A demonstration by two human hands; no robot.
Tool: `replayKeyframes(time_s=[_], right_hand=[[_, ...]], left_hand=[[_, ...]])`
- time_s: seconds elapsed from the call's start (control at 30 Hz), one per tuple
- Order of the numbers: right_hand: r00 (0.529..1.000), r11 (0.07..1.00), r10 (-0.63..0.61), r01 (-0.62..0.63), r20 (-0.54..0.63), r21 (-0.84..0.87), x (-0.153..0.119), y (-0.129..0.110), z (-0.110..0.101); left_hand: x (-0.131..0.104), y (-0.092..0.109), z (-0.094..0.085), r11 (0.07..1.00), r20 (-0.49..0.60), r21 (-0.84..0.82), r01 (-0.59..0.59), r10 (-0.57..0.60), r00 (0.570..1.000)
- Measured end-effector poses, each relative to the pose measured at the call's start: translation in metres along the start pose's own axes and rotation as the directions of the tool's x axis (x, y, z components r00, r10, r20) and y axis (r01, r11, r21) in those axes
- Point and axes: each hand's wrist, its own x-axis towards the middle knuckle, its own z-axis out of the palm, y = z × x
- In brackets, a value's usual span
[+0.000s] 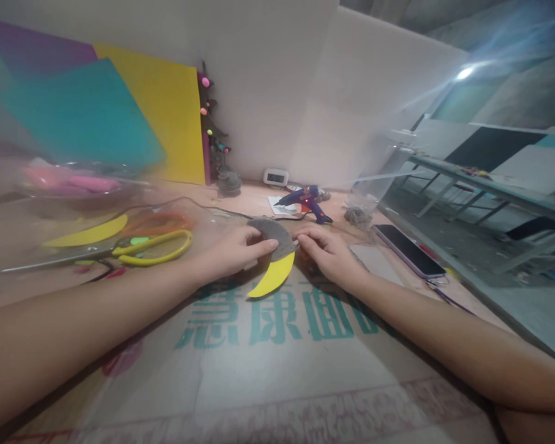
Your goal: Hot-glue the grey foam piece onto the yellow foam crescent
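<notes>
A yellow crescent-shaped cutout (pixel 274 275) is held low over the table, its bare tip pointing down and left. Grey yarn (pixel 280 233) covers its upper part in close rows. My left hand (pixel 240 253) grips the covered part, thumb on top and the other fingers partly hidden behind. At the crescent's right edge, my right hand (pixel 321 250) has thumb and forefinger pinched together on the grey yarn; the fingertips hide most of the strand. A blue glue gun (pixel 305 200) with a small red light stands just beyond both hands.
Left lie yellow-handled scissors (pixel 155 250), orange-handled scissors (pixel 166 221) and another yellow crescent (pixel 92 233). A grey yarn bundle (pixel 358 216) and phone (pixel 409 250) are right. A white timer (pixel 276 177) and small decorated tree (pixel 217 135) stand behind. The glue gun's cord crosses the table.
</notes>
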Motion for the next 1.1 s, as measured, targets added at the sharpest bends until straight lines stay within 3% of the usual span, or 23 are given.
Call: replayKeyframes(time_s=[0.2,0.47,0.63,1.1], right_hand=[[0.982,0.995,-0.081,0.070,-0.172,-0.070,0.0009,0.0023,-0.0033],[0.967,0.964,-0.237,0.223,-0.089,-0.145,-0.0017,-0.0014,-0.0014],[0.964,0.955,-0.262,0.251,-0.052,-0.157,-0.0004,-0.0012,-0.0018],[0.969,0.956,-0.247,0.239,-0.029,-0.167,-0.0009,0.0016,-0.0008]], left_hand=[[0.0003,0.0007,0.0008,0.999,-0.020,-0.051,0.013,-0.014,1.000],[0.0013,-0.0026,0.0013,0.995,-0.043,-0.099,0.006,-0.011,0.999],[0.0007,0.0004,0.0006,0.995,-0.024,-0.085,0.051,-0.053,0.998],[0.0011,-0.0046,0.0002,1.000,0.058,-0.020,-0.007,0.008,0.998]])
